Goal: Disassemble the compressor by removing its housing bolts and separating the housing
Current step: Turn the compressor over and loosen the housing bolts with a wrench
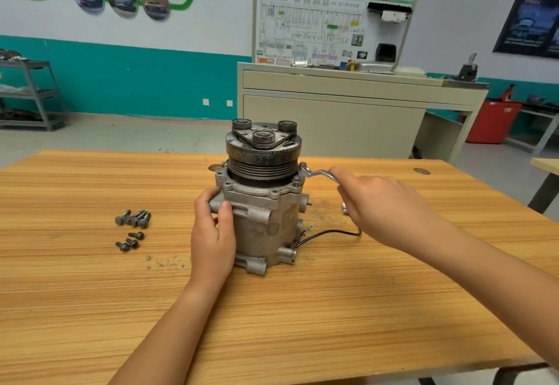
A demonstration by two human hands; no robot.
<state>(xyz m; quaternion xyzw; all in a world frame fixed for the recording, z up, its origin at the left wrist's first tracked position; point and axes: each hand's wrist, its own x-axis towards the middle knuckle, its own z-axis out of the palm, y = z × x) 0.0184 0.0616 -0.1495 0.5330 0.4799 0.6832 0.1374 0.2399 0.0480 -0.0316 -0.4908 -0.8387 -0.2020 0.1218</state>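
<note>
Compressor (263, 218): upright at mid-worktop (302, 309), dark pulley (263, 148) uppermost, black wire (326, 233) trailing from its right side. Left grip (213, 230): wrapped round a lug on the housing's left flank, thumb on the front face. Right grip (384, 206): right of the compressor and clear of it, fingers curled about the handle of a wrench (317, 174), whose head sits at the upper right flange. Loose bolts (133, 218): two small clusters lying left of the compressor, well apart from both grips.
</note>
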